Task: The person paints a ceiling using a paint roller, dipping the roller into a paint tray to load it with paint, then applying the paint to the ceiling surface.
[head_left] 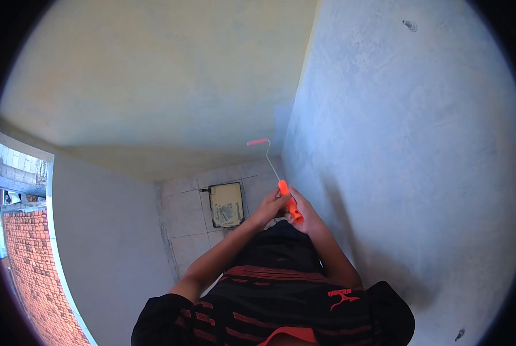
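A mini paint roller with an orange handle (284, 188) is held in front of my body, its thin wire frame running up to a narrow pink roller sleeve (258, 142). My right hand (305, 217) is closed around the lower handle from the right. From the left, my left hand (271, 209) grips the same handle with its fingers; some fingertips are hidden behind it. The roller sleeve is in the air, apart from the walls as far as I can tell. On the floor below lies a paint tray (227, 205) with pale cream paint in it and dark edges.
A bluish-white wall (396, 144) stands close on my right, with a small fitting (409, 25) high up. Ahead is a yellowish wall (171, 75). Tiled floor (186, 210) lies below. At left, a grey wall (108, 219) borders an opening onto brickwork (30, 254).
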Demonstrator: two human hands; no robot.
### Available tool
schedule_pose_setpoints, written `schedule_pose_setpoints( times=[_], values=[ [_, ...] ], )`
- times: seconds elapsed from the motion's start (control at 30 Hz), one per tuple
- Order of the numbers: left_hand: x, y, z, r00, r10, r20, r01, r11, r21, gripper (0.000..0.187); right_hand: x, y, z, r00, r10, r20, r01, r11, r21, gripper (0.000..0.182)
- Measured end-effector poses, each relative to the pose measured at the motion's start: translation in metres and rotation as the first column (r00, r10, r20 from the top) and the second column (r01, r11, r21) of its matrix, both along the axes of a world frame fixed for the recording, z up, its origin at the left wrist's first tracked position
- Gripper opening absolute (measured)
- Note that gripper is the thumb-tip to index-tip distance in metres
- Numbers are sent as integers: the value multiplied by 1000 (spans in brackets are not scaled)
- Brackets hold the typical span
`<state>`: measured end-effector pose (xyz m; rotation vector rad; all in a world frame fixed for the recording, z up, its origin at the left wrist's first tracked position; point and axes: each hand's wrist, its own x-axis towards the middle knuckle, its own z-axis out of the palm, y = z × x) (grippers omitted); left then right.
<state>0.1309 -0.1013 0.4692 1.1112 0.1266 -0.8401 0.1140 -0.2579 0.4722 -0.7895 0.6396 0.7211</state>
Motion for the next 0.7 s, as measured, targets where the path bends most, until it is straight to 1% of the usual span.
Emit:
schedule_pose_setpoints(
  times=[0.07, 0.1, 0.17, 0.23, 0.3, 0.37, 0.4, 0.47, 0.5, 0.57, 0.6, 0.67, 0.7],
  values=[
    [17, 3, -23, 996, 70, -50, -65, 992, 105, 36, 23, 15, -20, 999, 10, -39, -11, 999, -49, 55],
    [25, 7, -37, 996, 74, -50, -69, 992, 107, 36, 32, 25, -30, 999, 14, -39, -15, 999, -47, 55],
    [38, 10, -66, 992, 129, 2, -128, 983, 134, 33, 44, 38, -47, 999, -42, -2, 42, 995, -87, 56],
    [54, 17, -97, 986, 164, -20, -161, 982, 103, 30, 61, 44, -57, 1000, -26, 2, 26, 996, -88, 53],
    [62, 16, -102, 980, 195, -41, -191, 979, 69, 28, 73, 43, -62, 1000, -14, 9, 15, 996, -92, 51],
    [66, 15, -100, 962, 260, -88, -249, 961, 117, 26, 83, 43, -62, 1000, 13, 17, -13, 999, -53, 44],
    [66, 15, -97, 961, 263, -82, -253, 961, 115, 26, 83, 42, -61, 1000, 17, 22, -16, 998, -53, 44],
    [66, 13, -77, 964, 266, -6, -265, 962, 64, 23, 83, 35, -39, 999, -2, 40, 3, 1000, -28, 40],
    [64, 13, -61, 964, 265, -4, -265, 962, 61, 23, 80, 33, -24, 999, -2, 43, 4, 1000, -30, 40],
    [50, 8, -14, 977, 207, 52, -210, 977, 47, 31, 63, 21, 9, 997, -24, 74, 21, 999, 41, 37],
    [43, 7, 5, 978, 203, 54, -206, 977, 47, 31, 54, 15, 28, 997, -29, 76, 26, 999, 41, 37],
    [25, 4, 35, 970, 145, 197, -144, 989, -18, 44, 30, 5, 66, 989, -11, 149, 4, 999, 50, 35],
    [17, 2, 52, 971, 140, 194, -139, 990, -18, 44, 20, 1, 84, 989, -16, 146, 9, 999, 50, 35]
  ],
)
